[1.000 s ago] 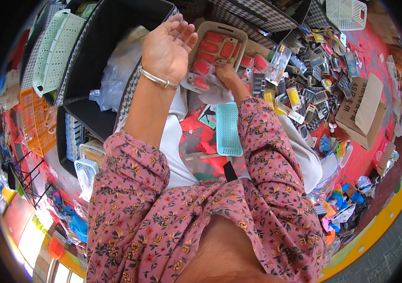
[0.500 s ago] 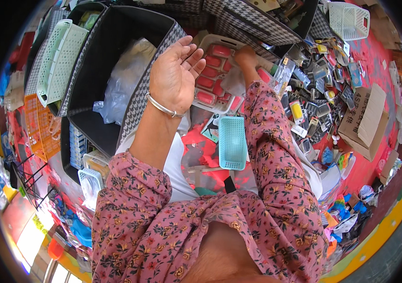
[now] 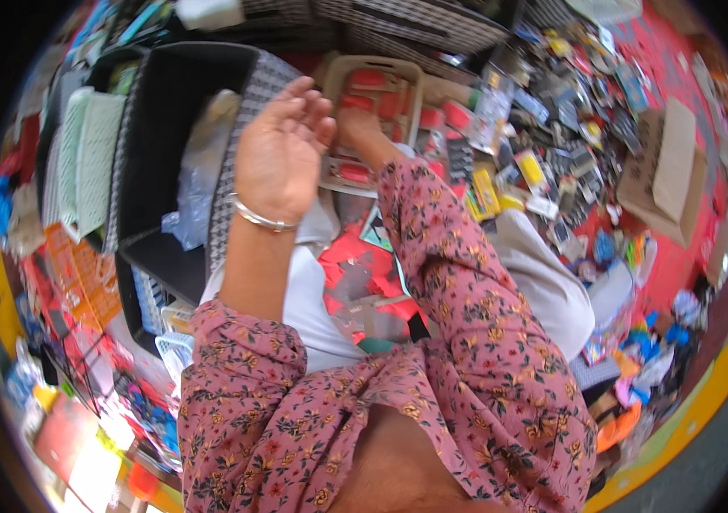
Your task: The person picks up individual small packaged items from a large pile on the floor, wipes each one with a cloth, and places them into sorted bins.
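My left hand [image 3: 282, 158], with a silver bangle at its wrist, is raised with the palm showing. Its fingers are loosely bent and apart, with nothing in them. Beside it, my right hand [image 3: 357, 130] reaches into a beige plastic basket [image 3: 418, 96]. Several red packaged items [image 3: 367, 79] lie in that basket, some right by the hand. The right fingers are blurred and partly hidden, so any grip cannot be made out. More red packs [image 3: 458, 115] lie just right of the basket.
A large black-lined box [image 3: 163, 128] with clear plastic bags [image 3: 206, 171] stands on the left, beside a pale green basket [image 3: 94, 162]. Many small packaged goods [image 3: 560, 120] are heaped on the right. An open cardboard box [image 3: 659, 175] sits beyond them.
My right hand has moved left across the basket, from its right edge to among the red packs. The right sleeve now covers the turquoise basket's place. The whole view has shifted.
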Available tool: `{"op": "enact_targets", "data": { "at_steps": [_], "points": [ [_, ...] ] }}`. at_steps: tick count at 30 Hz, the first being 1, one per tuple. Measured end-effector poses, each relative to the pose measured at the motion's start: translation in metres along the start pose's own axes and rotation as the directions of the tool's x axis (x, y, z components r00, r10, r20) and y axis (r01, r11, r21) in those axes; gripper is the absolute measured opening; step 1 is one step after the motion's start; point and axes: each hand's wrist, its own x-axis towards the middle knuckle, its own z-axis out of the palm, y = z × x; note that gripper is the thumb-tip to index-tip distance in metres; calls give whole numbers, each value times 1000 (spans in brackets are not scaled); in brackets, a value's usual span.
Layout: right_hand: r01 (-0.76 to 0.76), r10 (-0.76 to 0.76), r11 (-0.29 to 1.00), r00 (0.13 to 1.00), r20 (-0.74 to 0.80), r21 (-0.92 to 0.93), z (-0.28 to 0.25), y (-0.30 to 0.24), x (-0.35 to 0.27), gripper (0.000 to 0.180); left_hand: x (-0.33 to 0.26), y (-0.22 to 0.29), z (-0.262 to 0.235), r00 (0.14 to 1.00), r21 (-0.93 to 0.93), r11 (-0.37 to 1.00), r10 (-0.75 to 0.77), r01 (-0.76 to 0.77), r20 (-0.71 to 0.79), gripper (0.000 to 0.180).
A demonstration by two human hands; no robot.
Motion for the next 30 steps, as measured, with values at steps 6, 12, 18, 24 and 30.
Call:
{"op": "enact_targets", "data": {
  "at_steps": [6,12,18,24,30],
  "points": [
    [59,39,864,982,-185,500,-40,63,-60,30,-7,0,4,997,70,996,58,-54,-52,31],
    [-546,677,726,672,-300,418,-42,196,-116,31,-3,-8,10,998,87,996,40,-35,-52,28],
    [-553,761,591,624,-178,588,-35,202,-86,33,1,-11,13,998,98,995,6,0,-60,25],
    [-579,816,534,545,-195,616,-50,174,-70,30,-5,-9,13,999,161,987,11,-4,-45,26],
    [-318,547,819,681,-486,477,-89,247,-106,19,4,-39,23,999,159,987,-33,30,12,23]
  ]
}}
